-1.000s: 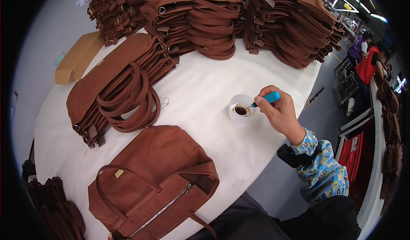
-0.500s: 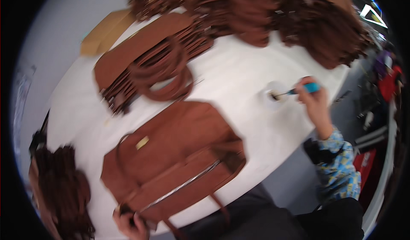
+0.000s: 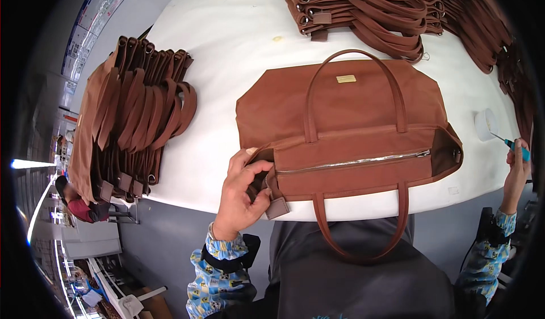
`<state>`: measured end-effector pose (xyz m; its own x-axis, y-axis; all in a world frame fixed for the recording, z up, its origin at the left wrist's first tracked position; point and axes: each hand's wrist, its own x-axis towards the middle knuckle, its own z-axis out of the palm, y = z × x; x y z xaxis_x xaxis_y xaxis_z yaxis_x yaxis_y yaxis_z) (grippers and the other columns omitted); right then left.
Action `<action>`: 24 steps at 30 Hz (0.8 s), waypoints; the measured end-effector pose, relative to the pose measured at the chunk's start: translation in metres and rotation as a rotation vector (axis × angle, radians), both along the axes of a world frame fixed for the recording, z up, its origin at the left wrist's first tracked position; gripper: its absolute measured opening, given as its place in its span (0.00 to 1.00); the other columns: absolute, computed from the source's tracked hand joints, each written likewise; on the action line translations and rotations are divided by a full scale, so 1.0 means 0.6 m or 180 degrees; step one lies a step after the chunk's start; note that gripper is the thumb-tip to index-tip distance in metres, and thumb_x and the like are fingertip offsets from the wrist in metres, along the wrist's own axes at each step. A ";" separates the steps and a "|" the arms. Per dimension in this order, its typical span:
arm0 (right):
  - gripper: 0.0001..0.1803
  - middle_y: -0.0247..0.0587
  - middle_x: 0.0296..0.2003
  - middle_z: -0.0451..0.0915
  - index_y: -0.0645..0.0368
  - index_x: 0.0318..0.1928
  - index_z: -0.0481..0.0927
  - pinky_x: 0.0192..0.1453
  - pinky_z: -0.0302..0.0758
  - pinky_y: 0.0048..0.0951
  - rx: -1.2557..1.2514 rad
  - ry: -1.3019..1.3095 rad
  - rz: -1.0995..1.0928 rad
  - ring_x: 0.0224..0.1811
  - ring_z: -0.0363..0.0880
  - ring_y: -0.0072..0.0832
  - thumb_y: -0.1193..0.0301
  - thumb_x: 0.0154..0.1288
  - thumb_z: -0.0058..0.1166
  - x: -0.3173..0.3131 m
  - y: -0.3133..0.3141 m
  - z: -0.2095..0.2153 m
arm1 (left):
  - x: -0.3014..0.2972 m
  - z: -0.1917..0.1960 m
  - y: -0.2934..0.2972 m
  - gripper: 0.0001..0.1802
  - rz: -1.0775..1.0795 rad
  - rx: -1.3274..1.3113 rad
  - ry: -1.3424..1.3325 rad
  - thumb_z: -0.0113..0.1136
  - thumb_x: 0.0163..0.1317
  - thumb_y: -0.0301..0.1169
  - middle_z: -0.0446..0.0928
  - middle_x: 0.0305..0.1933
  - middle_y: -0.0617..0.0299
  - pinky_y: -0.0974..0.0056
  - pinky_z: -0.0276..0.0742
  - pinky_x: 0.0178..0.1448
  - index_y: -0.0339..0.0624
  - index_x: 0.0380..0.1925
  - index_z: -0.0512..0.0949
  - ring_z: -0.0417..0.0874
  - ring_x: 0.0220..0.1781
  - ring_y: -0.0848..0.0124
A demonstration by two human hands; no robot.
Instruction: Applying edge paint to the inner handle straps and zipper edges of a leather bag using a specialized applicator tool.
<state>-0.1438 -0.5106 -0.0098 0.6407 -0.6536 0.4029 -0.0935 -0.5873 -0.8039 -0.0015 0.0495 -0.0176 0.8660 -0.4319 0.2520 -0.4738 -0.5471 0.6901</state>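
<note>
A reddish-brown handbag (image 3: 340, 103) lies on the white table in front of me, with two strap handles, a silver zipper (image 3: 355, 161) along its top and a small gold plate on its far panel. My left hand (image 3: 241, 197) grips the bag's left end, thumb and fingers curled around the edge beside a hanging leather tag (image 3: 277, 207). At the far right, my right hand (image 3: 516, 171) is closed around a tool with a teal handle (image 3: 523, 153) and thin shaft. The shaft's tip is at the rim of a small white cup (image 3: 483, 124); the tip's shape is unclear.
A stack of folded brown bags (image 3: 130, 120) stands at the table's left. Another bag pile (image 3: 363, 12) lies at the back, with more at the far right. The white table's (image 3: 213, 52) near edge runs by my lap. A person (image 3: 85, 205) sits in the left background.
The view has swung left and sharpened, placing the handbag near the middle. My right hand still holds the teal-handled tool at the cup, and my left is still at the bag's left end.
</note>
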 end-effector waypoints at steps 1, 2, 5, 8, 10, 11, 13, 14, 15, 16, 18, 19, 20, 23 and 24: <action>0.12 0.26 0.21 0.62 0.59 0.39 0.75 0.28 0.55 0.16 0.0122 -0.0104 0.0031 0.23 0.57 0.13 0.63 0.68 0.48 -0.005 -0.005 0.000 | 0.002 -0.001 0.003 0.25 -0.0092 -0.0077 0.0104 0.54 0.36 0.18 0.66 0.54 0.47 0.58 0.64 0.60 0.37 0.42 0.76 0.66 0.58 0.50; 0.12 0.26 0.21 0.62 0.59 0.39 0.75 0.28 0.55 0.16 0.0088 -0.0098 0.0032 0.23 0.57 0.13 0.63 0.68 0.48 -0.007 0.000 0.006 | 0.005 0.000 0.005 0.25 -0.0091 -0.0112 0.0109 0.54 0.36 0.18 0.66 0.54 0.47 0.58 0.64 0.60 0.37 0.42 0.76 0.66 0.58 0.50; 0.12 0.26 0.21 0.63 0.60 0.40 0.75 0.28 0.56 0.16 0.0216 -0.0507 -0.0112 0.23 0.58 0.13 0.64 0.68 0.47 -0.013 0.014 0.024 | 0.005 0.003 0.010 0.26 -0.0219 -0.0065 0.0153 0.53 0.35 0.17 0.66 0.54 0.47 0.58 0.65 0.60 0.37 0.42 0.75 0.66 0.58 0.51; 0.12 0.27 0.21 0.64 0.62 0.41 0.75 0.28 0.57 0.16 0.0484 -0.0571 0.0246 0.23 0.60 0.13 0.64 0.68 0.47 -0.023 0.027 0.041 | 0.006 0.000 0.015 0.27 -0.0262 -0.0201 0.0248 0.51 0.36 0.16 0.66 0.54 0.48 0.62 0.68 0.56 0.37 0.43 0.76 0.67 0.57 0.52; 0.12 0.28 0.20 0.66 0.61 0.42 0.74 0.28 0.58 0.15 0.1143 -0.0830 0.0727 0.23 0.61 0.13 0.65 0.69 0.45 -0.024 0.059 0.059 | 0.008 -0.007 0.023 0.28 -0.0321 -0.0468 0.0465 0.46 0.36 0.13 0.66 0.53 0.50 0.68 0.70 0.51 0.38 0.43 0.76 0.70 0.54 0.57; 0.12 0.28 0.20 0.66 0.61 0.42 0.74 0.28 0.58 0.15 0.1158 -0.0840 0.0745 0.23 0.61 0.13 0.65 0.69 0.45 -0.021 0.068 0.054 | 0.005 -0.007 0.020 0.28 -0.0304 -0.0455 0.0453 0.46 0.36 0.13 0.66 0.53 0.50 0.68 0.70 0.51 0.38 0.43 0.76 0.70 0.54 0.57; 0.10 0.28 0.19 0.65 0.60 0.42 0.72 0.28 0.57 0.16 0.2031 -0.1011 0.1266 0.22 0.60 0.14 0.66 0.70 0.43 -0.015 0.104 0.057 | 0.007 -0.011 0.022 0.29 -0.0386 -0.0893 0.0774 0.42 0.37 0.11 0.66 0.54 0.52 0.73 0.69 0.47 0.38 0.43 0.77 0.73 0.51 0.62; 0.10 0.28 0.19 0.65 0.60 0.42 0.72 0.28 0.57 0.16 0.2009 -0.1007 0.1266 0.22 0.60 0.14 0.66 0.70 0.43 -0.011 0.124 0.056 | 0.009 -0.010 0.024 0.29 -0.0392 -0.0915 0.0774 0.42 0.37 0.11 0.66 0.54 0.52 0.73 0.69 0.47 0.38 0.43 0.77 0.73 0.51 0.62; 0.11 0.27 0.18 0.67 0.60 0.42 0.71 0.29 0.58 0.16 0.2182 -0.1007 0.1275 0.23 0.62 0.13 0.65 0.70 0.43 -0.009 0.145 0.053 | 0.010 -0.007 0.024 0.29 -0.0412 -0.0914 0.0816 0.41 0.37 0.11 0.67 0.53 0.52 0.73 0.69 0.47 0.38 0.43 0.77 0.73 0.50 0.64; 0.11 0.27 0.18 0.70 0.59 0.43 0.70 0.29 0.60 0.16 0.2358 -0.1010 0.1282 0.24 0.65 0.13 0.64 0.70 0.43 -0.007 0.165 0.049 | 0.010 -0.006 0.024 0.29 -0.0433 -0.0909 0.0858 0.40 0.38 0.10 0.67 0.53 0.52 0.74 0.68 0.47 0.38 0.42 0.77 0.73 0.50 0.65; 0.10 0.27 0.17 0.71 0.58 0.42 0.69 0.28 0.59 0.16 0.2404 -0.0984 0.1450 0.23 0.65 0.12 0.64 0.70 0.42 0.002 0.206 0.048 | 0.008 -0.009 0.027 0.27 -0.0415 -0.1018 0.0870 0.42 0.38 0.11 0.67 0.53 0.52 0.72 0.69 0.48 0.37 0.42 0.77 0.73 0.50 0.64; 0.10 0.27 0.17 0.71 0.58 0.41 0.69 0.27 0.59 0.16 0.2565 -0.0998 0.1606 0.22 0.65 0.12 0.64 0.70 0.42 0.005 0.223 0.046 | 0.007 -0.010 0.026 0.26 -0.0394 -0.1108 0.0885 0.43 0.39 0.12 0.67 0.53 0.51 0.71 0.69 0.49 0.37 0.41 0.77 0.73 0.51 0.63; 0.09 0.27 0.17 0.71 0.57 0.40 0.69 0.26 0.58 0.17 0.2729 -0.1005 0.1766 0.21 0.64 0.12 0.64 0.70 0.41 0.009 0.242 0.046 | 0.003 -0.010 0.025 0.26 -0.0393 -0.1117 0.0884 0.43 0.39 0.12 0.67 0.53 0.51 0.71 0.69 0.49 0.37 0.41 0.77 0.73 0.51 0.63; 0.09 0.29 0.19 0.72 0.58 0.38 0.68 0.24 0.57 0.17 0.2967 -0.1046 0.1837 0.19 0.63 0.13 0.65 0.70 0.40 0.019 0.290 0.047 | -0.010 -0.004 0.010 0.18 -0.0007 -0.0705 -0.0604 0.51 0.40 0.17 0.69 0.52 0.49 0.64 0.71 0.52 0.36 0.35 0.78 0.73 0.52 0.58; 0.10 0.30 0.20 0.72 0.58 0.38 0.68 0.24 0.56 0.17 0.3123 -0.1050 0.1884 0.20 0.63 0.13 0.65 0.70 0.40 0.020 0.304 0.048 | -0.019 -0.005 0.006 0.16 0.0194 -0.0555 -0.1240 0.54 0.39 0.19 0.69 0.52 0.48 0.61 0.71 0.52 0.36 0.33 0.78 0.72 0.53 0.56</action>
